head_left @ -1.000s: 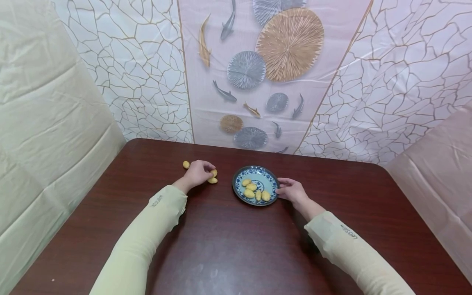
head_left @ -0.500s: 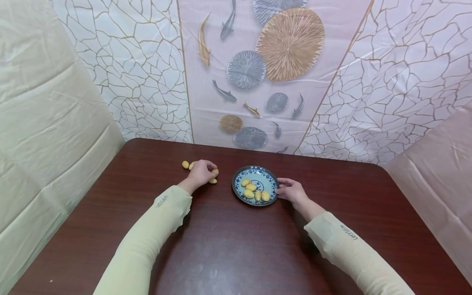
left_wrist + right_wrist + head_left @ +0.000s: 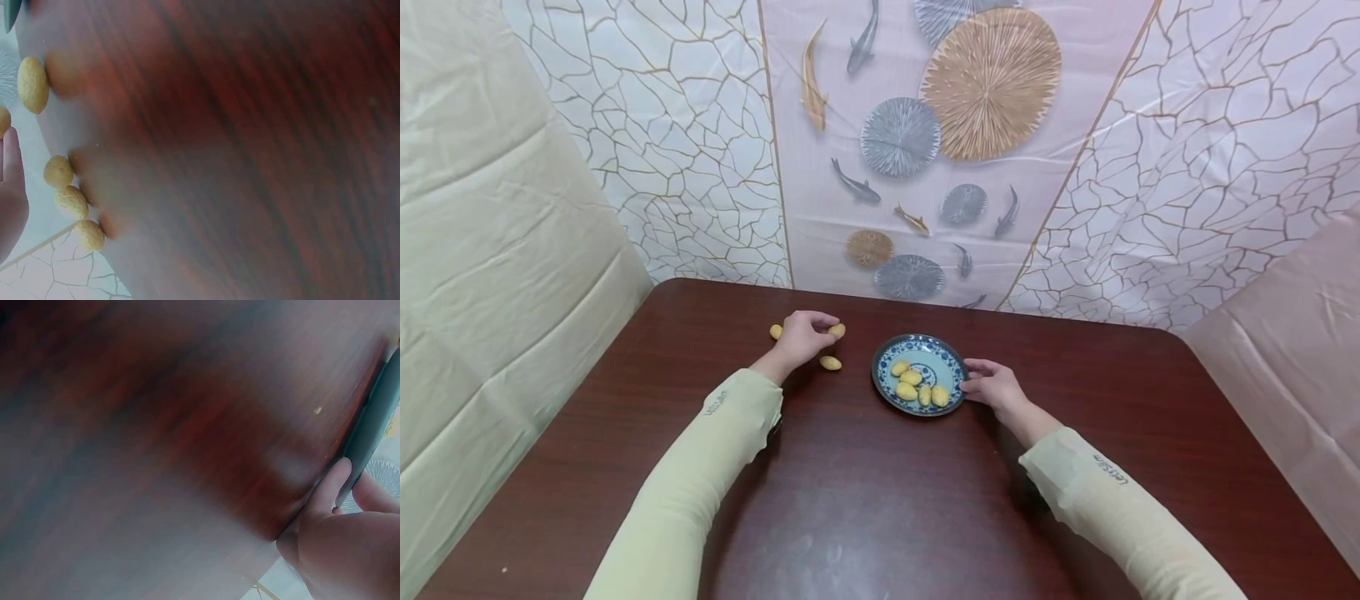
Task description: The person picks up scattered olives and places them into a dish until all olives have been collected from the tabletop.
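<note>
My left hand (image 3: 806, 336) pinches a small yellow oval piece (image 3: 837, 331), like a small potato or a nut, in its fingertips above the table. The held piece (image 3: 4, 120) shows only in part at the left wrist view's edge. Nearer to me than that hand lies another yellow oval piece (image 3: 831, 363). To its left is one more piece (image 3: 776, 332); the left wrist view shows three pieces (image 3: 72, 202) close together there. My right hand (image 3: 995, 387) grips the right rim of a blue-and-white plate (image 3: 951, 362), which bears several yellow pieces (image 3: 906, 391).
All of this stands on a dark red-brown wooden table (image 3: 880, 492). Behind its far edge hangs a patterned cloth (image 3: 880, 208). Pale quilted panels (image 3: 512, 250) flank the table on both sides.
My left hand has taken a yellow piece from beside the one still on the table and raised it slightly away from me. My right hand and the plate have stayed put.
</note>
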Motion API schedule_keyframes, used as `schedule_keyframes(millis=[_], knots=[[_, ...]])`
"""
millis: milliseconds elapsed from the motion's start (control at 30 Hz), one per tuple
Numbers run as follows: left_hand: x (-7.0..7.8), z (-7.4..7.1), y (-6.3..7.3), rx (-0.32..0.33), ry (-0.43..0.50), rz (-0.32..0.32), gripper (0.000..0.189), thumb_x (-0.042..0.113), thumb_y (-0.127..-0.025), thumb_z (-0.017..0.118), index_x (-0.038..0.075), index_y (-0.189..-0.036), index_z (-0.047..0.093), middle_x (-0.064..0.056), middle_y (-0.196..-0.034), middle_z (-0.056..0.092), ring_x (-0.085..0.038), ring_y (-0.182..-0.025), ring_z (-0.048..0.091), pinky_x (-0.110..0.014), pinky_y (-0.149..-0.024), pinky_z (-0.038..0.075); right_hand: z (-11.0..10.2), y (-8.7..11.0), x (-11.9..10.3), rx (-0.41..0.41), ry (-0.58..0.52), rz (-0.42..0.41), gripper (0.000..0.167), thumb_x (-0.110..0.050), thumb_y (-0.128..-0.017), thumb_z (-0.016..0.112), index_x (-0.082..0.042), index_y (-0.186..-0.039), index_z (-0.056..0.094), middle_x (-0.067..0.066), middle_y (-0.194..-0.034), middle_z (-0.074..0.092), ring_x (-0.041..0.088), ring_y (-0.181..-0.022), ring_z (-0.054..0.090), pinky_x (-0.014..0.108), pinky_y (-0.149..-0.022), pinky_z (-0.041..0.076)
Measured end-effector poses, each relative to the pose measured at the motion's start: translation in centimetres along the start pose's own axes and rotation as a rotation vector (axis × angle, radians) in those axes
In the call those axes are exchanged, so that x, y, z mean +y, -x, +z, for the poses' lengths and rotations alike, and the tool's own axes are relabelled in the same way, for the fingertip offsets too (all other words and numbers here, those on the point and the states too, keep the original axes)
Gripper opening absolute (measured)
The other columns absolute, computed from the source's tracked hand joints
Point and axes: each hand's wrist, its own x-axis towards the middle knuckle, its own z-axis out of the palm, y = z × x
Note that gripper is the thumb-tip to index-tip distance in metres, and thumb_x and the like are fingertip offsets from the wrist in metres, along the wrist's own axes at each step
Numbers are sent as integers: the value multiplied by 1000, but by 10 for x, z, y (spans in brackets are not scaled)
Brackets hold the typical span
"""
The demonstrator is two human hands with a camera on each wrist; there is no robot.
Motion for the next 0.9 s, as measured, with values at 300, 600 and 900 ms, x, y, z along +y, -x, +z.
schedule_keyframes(millis=[300, 600, 900], knots=[[14, 3, -1, -6, 95, -20, 32, 15, -88, 64, 3, -117, 65, -13, -121, 64, -24, -115, 58, -37, -95, 47, 1, 1, 0, 4, 11, 8, 54, 6, -88, 56, 2, -139, 39, 15, -114, 46, 5, -76, 56, 21, -73, 54], [26, 16, -6, -45, 123, -11, 32, 17, -88, 65, 7, -118, 65, -11, -124, 62, -23, -120, 53, -36, -97, 46, 1, 1, 0, -4, 7, 0, 54, 6, -87, 56, 4, -138, 39, 14, -109, 49, 4, -74, 57, 20, -71, 53], [37, 32, -9, -85, 114, 28, 32, 21, -87, 67, 8, -116, 67, -9, -123, 63, -22, -118, 54, -37, -95, 46, 1, 1, 0, 6, 16, -2, 53, 7, -87, 55, 3, -138, 40, 14, -111, 47, 5, -74, 56, 20, -71, 53]])
